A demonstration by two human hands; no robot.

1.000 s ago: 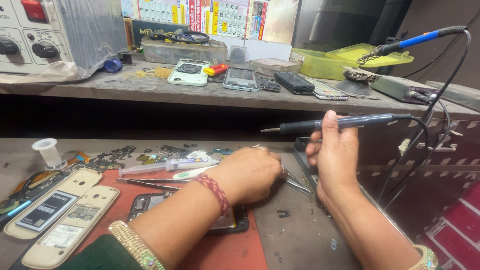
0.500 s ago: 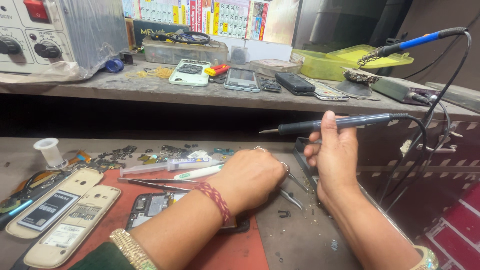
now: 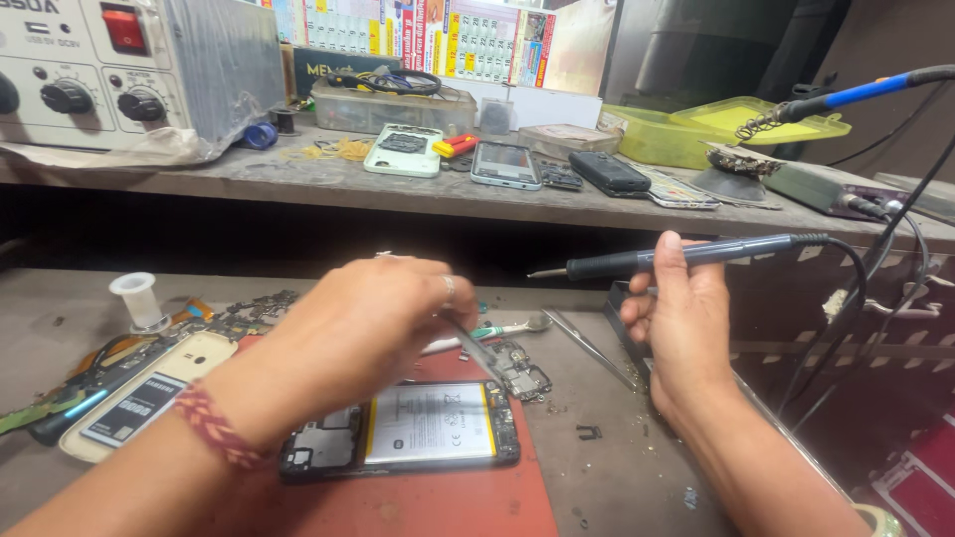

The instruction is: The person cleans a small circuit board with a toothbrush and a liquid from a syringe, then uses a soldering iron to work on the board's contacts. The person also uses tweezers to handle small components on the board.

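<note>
Tweezers [image 3: 476, 348], thin and metal, sit pinched in the left hand [image 3: 368, 318], whose grip is clenched around them with the tips angled down toward the opened black smartphone [image 3: 398, 433] lying just below, its back cover off and a pale rectangular battery [image 3: 428, 423] exposed. The right hand [image 3: 676, 318] has its grip closed on a dark pen-shaped soldering iron [image 3: 686, 257], held level with the tip pointing toward the left hand and its black cable trailing away to the far side. A small loose circuit board [image 3: 522, 373] lies between the two hands on the red mat [image 3: 477, 497] that covers the counter [image 3: 617, 477]. As a judgement, the hot tip hovers close to the left fingers and above the battery; a slip of the right wrist could burn skin or scorch the cell, and the tweezer points could scratch the board or puncture the battery if pressed. Beyond both grips, against the wall, stands a calendar sheet [image 3: 468, 40] printed in white, red and blue. Far out past the left hand sits a beige boxy power unit [image 3: 119, 70] with a red switch and black knobs.
</note>
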